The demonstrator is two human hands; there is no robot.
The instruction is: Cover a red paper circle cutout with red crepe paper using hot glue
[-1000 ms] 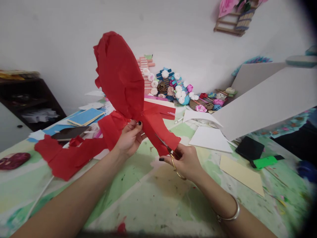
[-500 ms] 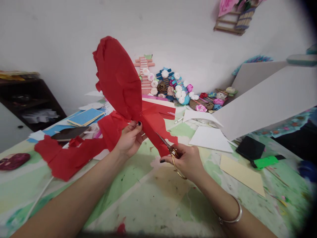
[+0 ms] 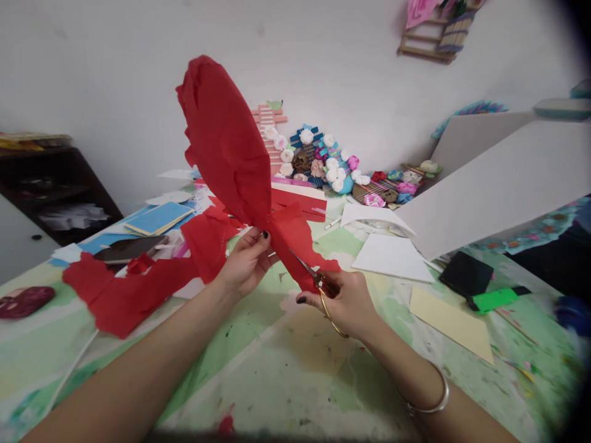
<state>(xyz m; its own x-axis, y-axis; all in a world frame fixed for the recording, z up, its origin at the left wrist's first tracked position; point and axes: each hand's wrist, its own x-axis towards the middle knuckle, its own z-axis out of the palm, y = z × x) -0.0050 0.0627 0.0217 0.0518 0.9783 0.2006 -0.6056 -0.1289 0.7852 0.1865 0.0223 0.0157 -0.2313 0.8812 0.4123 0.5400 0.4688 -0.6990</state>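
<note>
My left hand (image 3: pixel 247 261) pinches a large sheet of red crepe paper (image 3: pixel 226 141) near its narrow lower part. The broad rounded end rises above that hand, with a ruffled left edge. In my right hand (image 3: pixel 351 301) is a pair of scissors (image 3: pixel 331 312) with gold-coloured handles. Their blades point up and left into the lower strip of the red paper, with a flap of it to their right. Whether the blades are fully closed is hard to see. Further red crepe paper (image 3: pixel 133 295) lies on the table left of my left hand.
Blue sheets (image 3: pixel 159 218) and white paper lie at the back left. White card (image 3: pixel 392 257), a cream sheet (image 3: pixel 452 323), a black flat object (image 3: pixel 466 274) and a green object (image 3: pixel 496 300) lie to the right. Paper-flower crafts (image 3: pixel 318 160) stand against the wall. A large white board (image 3: pixel 498 172) leans at the right.
The red paper and my left hand have shifted slightly right, and the upper end leans a little higher. The scissors stay at nearly the same place, with the flap beside them moved slightly right.
</note>
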